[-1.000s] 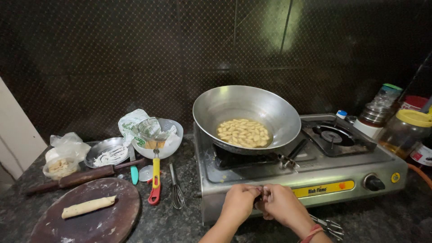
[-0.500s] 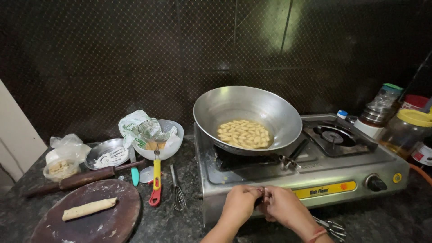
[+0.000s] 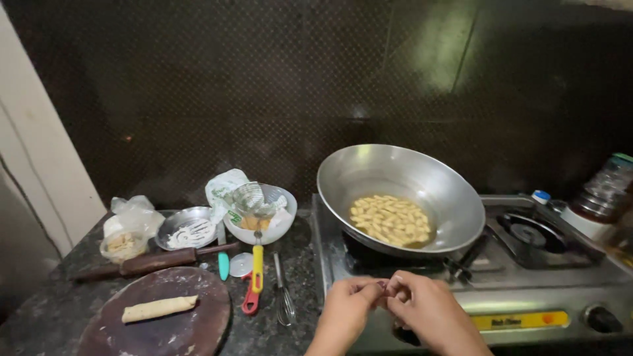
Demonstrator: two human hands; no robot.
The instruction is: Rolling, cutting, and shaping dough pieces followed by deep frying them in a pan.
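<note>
At the front edge of the steel two-burner gas stove point(image 3: 527, 290), we see both hands together. The left hand point(image 3: 349, 310) and the right hand point(image 3: 425, 310) meet fingertip to fingertip and pinch something very small and dark between them; we cannot tell what it is. Both hands are closed in a pinch, not open.

Just behind the hands, on the left burner, stands a wide round steel pan point(image 3: 399, 198) with many small pale dough pieces point(image 3: 389, 221) lying in oil at its bottom. The right burner point(image 3: 531, 234) is bare.

On the dark stone table point(image 3: 300, 264), left of the stove, lies a round dark wooden board point(image 3: 158, 323) at the front edge, with one pale rolled dough log point(image 3: 159, 308) on it. Behind the board lies a dark wooden rolling pin point(image 3: 155, 260). Near the stove side we see a small wire whisk point(image 3: 283, 300) and a strainer with yellow and red handle point(image 3: 254, 277), its mesh resting over a white bowl point(image 3: 264, 221). Farther left stands a small steel plate with flour point(image 3: 188, 229) and a clear plastic bag point(image 3: 128, 227).
</note>
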